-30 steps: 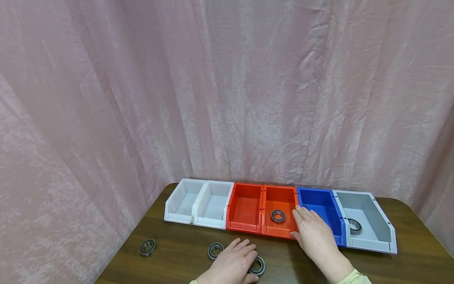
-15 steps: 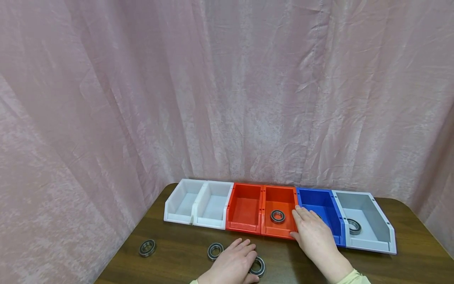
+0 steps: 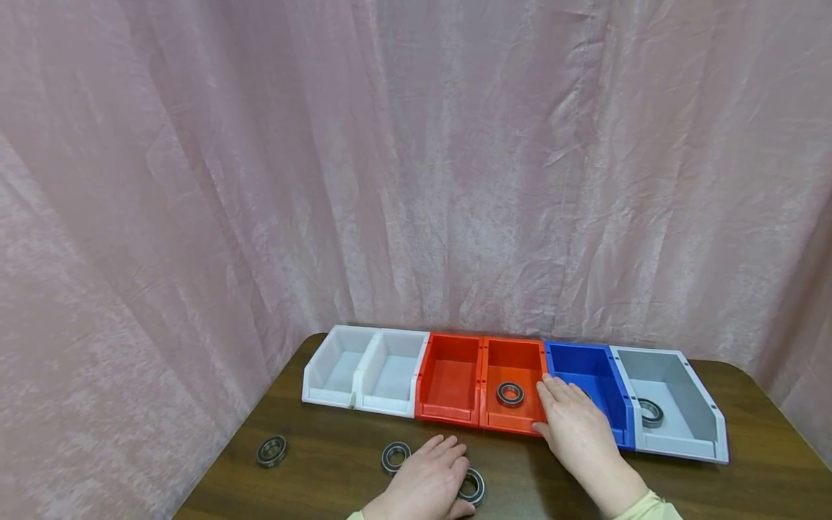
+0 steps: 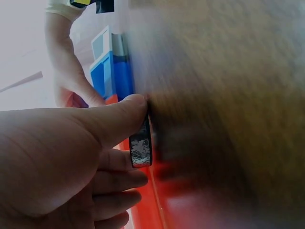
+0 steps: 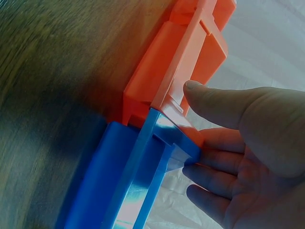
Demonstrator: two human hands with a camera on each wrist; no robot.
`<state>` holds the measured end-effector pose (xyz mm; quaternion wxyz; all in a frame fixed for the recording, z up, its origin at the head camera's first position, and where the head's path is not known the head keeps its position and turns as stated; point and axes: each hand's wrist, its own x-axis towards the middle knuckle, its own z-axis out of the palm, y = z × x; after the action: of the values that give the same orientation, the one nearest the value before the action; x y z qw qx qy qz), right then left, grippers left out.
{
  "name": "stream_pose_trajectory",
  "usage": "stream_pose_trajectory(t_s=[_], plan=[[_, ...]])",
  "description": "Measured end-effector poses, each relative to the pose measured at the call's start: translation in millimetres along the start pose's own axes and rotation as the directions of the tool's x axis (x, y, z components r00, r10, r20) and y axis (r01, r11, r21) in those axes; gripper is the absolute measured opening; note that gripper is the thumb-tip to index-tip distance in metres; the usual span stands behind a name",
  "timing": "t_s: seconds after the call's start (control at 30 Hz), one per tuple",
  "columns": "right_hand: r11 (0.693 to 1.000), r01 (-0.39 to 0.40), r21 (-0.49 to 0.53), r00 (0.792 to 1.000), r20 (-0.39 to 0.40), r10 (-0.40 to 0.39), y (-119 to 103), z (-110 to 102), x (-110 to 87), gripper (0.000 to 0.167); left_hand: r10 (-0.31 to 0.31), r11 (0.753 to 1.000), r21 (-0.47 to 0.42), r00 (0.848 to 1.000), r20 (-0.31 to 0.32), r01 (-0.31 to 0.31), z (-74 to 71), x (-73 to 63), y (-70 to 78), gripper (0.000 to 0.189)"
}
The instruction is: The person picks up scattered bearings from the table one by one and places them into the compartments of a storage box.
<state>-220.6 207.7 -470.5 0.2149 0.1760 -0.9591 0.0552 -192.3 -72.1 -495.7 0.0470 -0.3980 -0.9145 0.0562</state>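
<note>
While a red bin's edge point(image 3: 447, 414) bounds bench point(image 3: 338, 451) room at twelve o'clock, the left hand point(image 3: 425, 475) pinches a silver-and-black bearing point(image 4: 141, 149), the right hand point(image 3: 578, 433) with fingers relaxed.

Even head-view light, dimmer wrist views, glare on the blue bin point(image 5: 112, 169).

A pale pink curtain point(image 3: 416, 180) with a crushed, velvety look fills the background, hanging in long vertical folds behind the worktop point(image 3: 331, 448) and running forward along its left side. A darker fold shows at the far right. The worktop is dark brown with visible wood grain and rounded far corners. Soft light leaves silvery patches on the cloth.
</note>
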Motion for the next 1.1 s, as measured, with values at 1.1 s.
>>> stream_pose_trajectory(t_s=[1.1], plan=[[1.0, 0.014, -0.005, 1.0, -0.013, -0.014, 0, 0, -1.3, 0.066, -0.045, 0.99, 0.114, 0.951, -0.305, 0.083, -34.9, -5.9, -14.4, 0.057]])
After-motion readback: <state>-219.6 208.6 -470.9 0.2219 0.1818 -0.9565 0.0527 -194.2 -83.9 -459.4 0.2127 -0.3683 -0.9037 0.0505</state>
